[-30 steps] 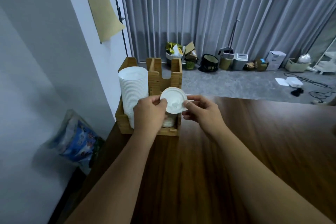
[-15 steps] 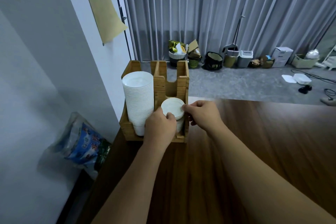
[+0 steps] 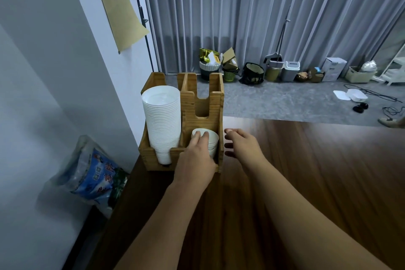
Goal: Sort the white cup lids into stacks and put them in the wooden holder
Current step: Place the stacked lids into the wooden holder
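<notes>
The wooden holder (image 3: 214, 98) stands at the table's far left corner. Its left compartment holds a tall stack of large white lids (image 3: 161, 120). A short stack of small white lids (image 3: 211, 140) sits low in the front right compartment. My left hand (image 3: 196, 160) reaches into that compartment, with its fingertips pressing down on the top small lid. My right hand (image 3: 240, 144) hovers just right of the holder with relaxed fingers and holds nothing.
The dark wooden table (image 3: 306, 182) stretches to the right and toward me. A grey wall (image 3: 43, 72) runs close on the left, with a blue plastic bag (image 3: 94, 175) on the floor below. Bins and boxes (image 3: 274, 70) line the curtain far behind.
Both hands lowered the small lid onto the short stack in the holder's right compartment. The right hand then let go and drew back to the right; the left hand stays on the lid.
</notes>
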Available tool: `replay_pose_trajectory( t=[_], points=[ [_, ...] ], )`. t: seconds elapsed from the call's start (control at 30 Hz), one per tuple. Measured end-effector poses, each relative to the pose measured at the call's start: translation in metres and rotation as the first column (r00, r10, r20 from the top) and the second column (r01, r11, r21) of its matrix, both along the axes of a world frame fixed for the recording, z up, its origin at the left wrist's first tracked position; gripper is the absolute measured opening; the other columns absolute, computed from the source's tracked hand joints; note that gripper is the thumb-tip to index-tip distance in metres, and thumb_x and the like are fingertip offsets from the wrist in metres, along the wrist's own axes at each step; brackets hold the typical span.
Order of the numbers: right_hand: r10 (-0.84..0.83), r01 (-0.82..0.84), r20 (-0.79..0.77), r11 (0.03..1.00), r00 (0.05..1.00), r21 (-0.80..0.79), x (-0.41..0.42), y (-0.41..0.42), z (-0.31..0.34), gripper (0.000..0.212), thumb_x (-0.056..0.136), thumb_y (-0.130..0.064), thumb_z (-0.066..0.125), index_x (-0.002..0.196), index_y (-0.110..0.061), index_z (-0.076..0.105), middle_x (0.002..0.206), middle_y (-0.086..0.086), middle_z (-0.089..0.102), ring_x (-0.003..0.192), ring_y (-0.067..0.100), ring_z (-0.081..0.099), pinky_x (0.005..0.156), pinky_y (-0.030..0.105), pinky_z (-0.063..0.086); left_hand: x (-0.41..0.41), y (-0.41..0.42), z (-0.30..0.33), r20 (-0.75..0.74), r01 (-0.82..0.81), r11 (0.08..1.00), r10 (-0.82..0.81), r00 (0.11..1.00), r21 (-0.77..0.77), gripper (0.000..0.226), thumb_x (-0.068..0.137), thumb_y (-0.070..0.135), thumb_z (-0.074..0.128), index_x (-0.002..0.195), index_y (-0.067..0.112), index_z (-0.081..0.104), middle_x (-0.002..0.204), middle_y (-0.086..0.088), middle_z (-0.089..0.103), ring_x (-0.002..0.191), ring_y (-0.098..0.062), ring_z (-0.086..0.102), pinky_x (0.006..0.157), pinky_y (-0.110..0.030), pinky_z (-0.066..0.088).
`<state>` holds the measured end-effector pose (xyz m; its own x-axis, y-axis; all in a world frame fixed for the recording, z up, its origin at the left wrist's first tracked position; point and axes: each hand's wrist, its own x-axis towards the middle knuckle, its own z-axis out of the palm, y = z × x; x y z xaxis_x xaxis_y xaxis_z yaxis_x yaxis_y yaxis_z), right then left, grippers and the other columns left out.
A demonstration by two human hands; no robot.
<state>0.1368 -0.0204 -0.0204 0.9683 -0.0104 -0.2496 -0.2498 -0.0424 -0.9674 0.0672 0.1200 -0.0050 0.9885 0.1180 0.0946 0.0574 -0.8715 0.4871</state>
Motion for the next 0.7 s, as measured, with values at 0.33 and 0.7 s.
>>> replay_pose_trajectory(
  t=[0.33,0.7],
  points=[
    [0.048,-0.023,-0.120,0.980,0.992,0.199,-0.012,-0.003,0.000,0.031,0.111,-0.025,0.048,0.121,-0.014,0.075,0.118,0.009,0.078,0.108,0.028,0.073,0.076,0.032,0.061,0.018,0.010,0.003,-0.178,0.141,0.935,-0.086,0.980,0.325,0.037,0.103,0.009,0.057,0.140,0.013,0.060,0.129,-0.008,0.059,0.110,-0.031,0.067,0.081,-0.038,0.055],
    [-0.067,0.076,-0.113,0.994,0.991,0.079,-0.023,-0.024,-0.004,0.025,0.114,-0.024,0.050,0.123,-0.010,0.069,0.113,0.014,0.076,0.103,0.030,0.072,0.089,0.044,0.062,0.008,0.020,0.009,-0.042,0.084,0.992,-0.080,0.996,0.091,0.058,0.105,0.019,0.059,0.161,0.026,0.044,0.165,0.000,0.039,0.134,-0.029,0.057,0.100,-0.040,0.053]
  ],
)
